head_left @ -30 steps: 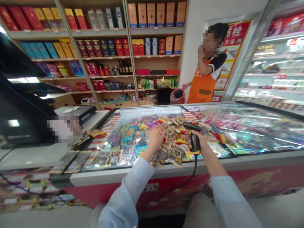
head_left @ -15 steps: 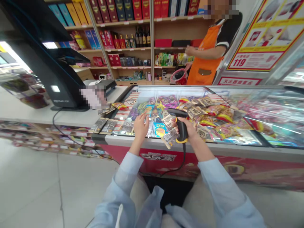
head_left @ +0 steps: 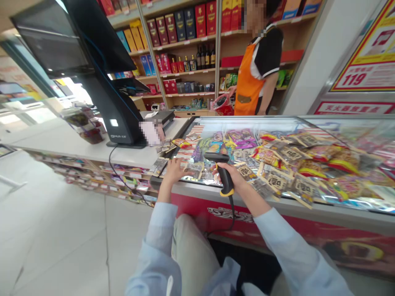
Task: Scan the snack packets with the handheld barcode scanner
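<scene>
My right hand [head_left: 230,174] is wrapped round the grip of a black and yellow barcode scanner [head_left: 226,177], its head pointing left and its cable hanging down. My left hand [head_left: 175,170] is over the near left edge of the glass-topped freezer [head_left: 197,186], fingers apart. Beside its fingertips lies a small snack packet [head_left: 194,169]; whether they touch it I cannot tell. Another dark packet [head_left: 159,166] rests just left of the hand. Right of the scanner, several beige and dark packets [head_left: 276,179] lie in a loose pile on the glass.
A black checkout terminal [head_left: 121,111] stands on the white counter [head_left: 74,144] at left. Behind the freezer a person in an orange apron [head_left: 247,82] holds a red basket [head_left: 224,106]. Shelves [head_left: 185,72] of boxes and bottles line the back. The scanner cable [head_left: 233,213] loops down the freezer front.
The view has swung to the right. My left hand has moved left over the packets, away from the scanner. A packet formerly below the scanner head is now away from it. The person's arm has lowered.
</scene>
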`<state>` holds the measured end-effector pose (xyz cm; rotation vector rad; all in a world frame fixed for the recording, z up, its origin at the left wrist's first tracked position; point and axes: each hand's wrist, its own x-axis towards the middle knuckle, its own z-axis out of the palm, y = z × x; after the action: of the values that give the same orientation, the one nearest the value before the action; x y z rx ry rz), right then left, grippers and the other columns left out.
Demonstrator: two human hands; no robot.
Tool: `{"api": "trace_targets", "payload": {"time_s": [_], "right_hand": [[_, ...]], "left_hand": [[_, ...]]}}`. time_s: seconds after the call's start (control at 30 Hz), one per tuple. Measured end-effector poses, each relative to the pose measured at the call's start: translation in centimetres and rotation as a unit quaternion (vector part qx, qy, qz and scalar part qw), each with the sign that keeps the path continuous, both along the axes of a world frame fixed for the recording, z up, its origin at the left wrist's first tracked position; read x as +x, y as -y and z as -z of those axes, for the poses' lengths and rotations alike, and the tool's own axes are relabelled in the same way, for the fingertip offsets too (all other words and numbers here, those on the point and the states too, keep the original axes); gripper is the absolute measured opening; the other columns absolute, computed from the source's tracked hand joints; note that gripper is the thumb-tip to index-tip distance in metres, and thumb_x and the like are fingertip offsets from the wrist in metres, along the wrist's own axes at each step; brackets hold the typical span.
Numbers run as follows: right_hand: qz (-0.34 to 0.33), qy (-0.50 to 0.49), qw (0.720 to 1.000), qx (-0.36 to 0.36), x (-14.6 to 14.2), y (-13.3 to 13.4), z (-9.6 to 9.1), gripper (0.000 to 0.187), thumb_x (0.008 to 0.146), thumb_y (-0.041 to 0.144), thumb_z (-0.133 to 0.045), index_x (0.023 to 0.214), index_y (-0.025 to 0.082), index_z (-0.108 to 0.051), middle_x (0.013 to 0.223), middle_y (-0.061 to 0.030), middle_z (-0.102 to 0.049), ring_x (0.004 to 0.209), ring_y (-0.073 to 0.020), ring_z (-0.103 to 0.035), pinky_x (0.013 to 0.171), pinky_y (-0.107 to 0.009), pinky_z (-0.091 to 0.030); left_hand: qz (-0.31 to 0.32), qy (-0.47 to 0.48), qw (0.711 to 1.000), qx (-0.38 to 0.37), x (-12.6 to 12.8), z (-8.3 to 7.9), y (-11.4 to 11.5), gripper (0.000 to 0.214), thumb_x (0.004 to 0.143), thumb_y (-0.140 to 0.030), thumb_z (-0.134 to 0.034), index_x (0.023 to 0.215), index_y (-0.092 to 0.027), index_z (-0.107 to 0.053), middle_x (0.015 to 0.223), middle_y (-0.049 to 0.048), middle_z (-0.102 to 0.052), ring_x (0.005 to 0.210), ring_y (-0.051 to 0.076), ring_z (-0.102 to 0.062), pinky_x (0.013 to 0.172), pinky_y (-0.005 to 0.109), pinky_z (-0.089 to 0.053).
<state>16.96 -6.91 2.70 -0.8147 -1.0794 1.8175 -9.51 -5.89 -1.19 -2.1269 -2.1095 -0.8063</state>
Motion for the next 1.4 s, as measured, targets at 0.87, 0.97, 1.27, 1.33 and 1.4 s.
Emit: {"api": "trace_targets", "payload": {"time_s": [0.87, 0.97, 1.27, 1.33, 1.4], "right_hand": [[-0.041, -0.079, 0.996, -0.031, -0.5, -0.2, 3.2, 0.023, 0.072, 0.037, -0.058, 0.075, 0.015, -0.061, 0.064, -0.0044, -0.067, 0.037, -0.0088, -0.049, 0.034, -0.019, -0.041], [-0.053, -0.073, 0.996, -0.026, -0.5, -0.1, 3.1, 0.023, 0.071, 0.037, -0.058, 0.075, 0.015, -0.061, 0.063, -0.0034, -0.066, 0.036, -0.0085, -0.048, 0.033, -0.019, -0.040], [-0.064, -0.059, 0.996, 0.006, -0.4, 0.4, 2.5, 0.022, 0.070, 0.036, -0.058, 0.075, 0.015, -0.061, 0.059, -0.0032, -0.065, 0.034, -0.0087, -0.047, 0.032, -0.020, -0.039], [-0.069, -0.062, 0.996, 0.006, -0.5, 0.2, 2.7, 0.023, 0.070, 0.037, -0.058, 0.074, 0.015, -0.062, 0.060, -0.0028, -0.065, 0.035, -0.0085, -0.047, 0.032, -0.019, -0.039], [-0.073, -0.065, 0.995, 0.002, -0.5, 0.1, 2.9, 0.023, 0.071, 0.037, -0.058, 0.074, 0.015, -0.062, 0.059, -0.0022, -0.064, 0.035, -0.0085, -0.048, 0.032, -0.019, -0.040]], "left_hand": [[-0.052, 0.227, 0.960, 0.156, 2.9, 0.8, 0.7, 0.031, 0.073, -0.031, -0.057, 0.062, -0.021, -0.031, 0.056, -0.0071, -0.032, 0.051, 0.009, -0.036, 0.053, 0.022, -0.029], [-0.037, 0.205, 0.964, 0.165, 2.8, 0.9, 0.6, 0.030, 0.074, -0.028, -0.057, 0.062, -0.021, -0.031, 0.057, -0.0063, -0.033, 0.054, 0.009, -0.035, 0.055, 0.022, -0.029], [-0.019, 0.210, 0.964, 0.162, 2.9, 0.8, 0.8, 0.031, 0.074, -0.029, -0.057, 0.062, -0.021, -0.029, 0.059, -0.0057, -0.037, 0.057, 0.009, -0.036, 0.058, 0.022, -0.031], [-0.020, 0.208, 0.965, 0.158, 2.8, 0.8, 0.8, 0.031, 0.073, -0.029, -0.057, 0.062, -0.021, -0.029, 0.059, -0.0056, -0.037, 0.057, 0.010, -0.036, 0.059, 0.023, -0.031], [-0.017, 0.203, 0.967, 0.155, 2.7, 0.9, 0.8, 0.031, 0.074, -0.030, -0.057, 0.062, -0.021, -0.029, 0.059, -0.0056, -0.035, 0.057, 0.010, -0.036, 0.059, 0.023, -0.032]]}}
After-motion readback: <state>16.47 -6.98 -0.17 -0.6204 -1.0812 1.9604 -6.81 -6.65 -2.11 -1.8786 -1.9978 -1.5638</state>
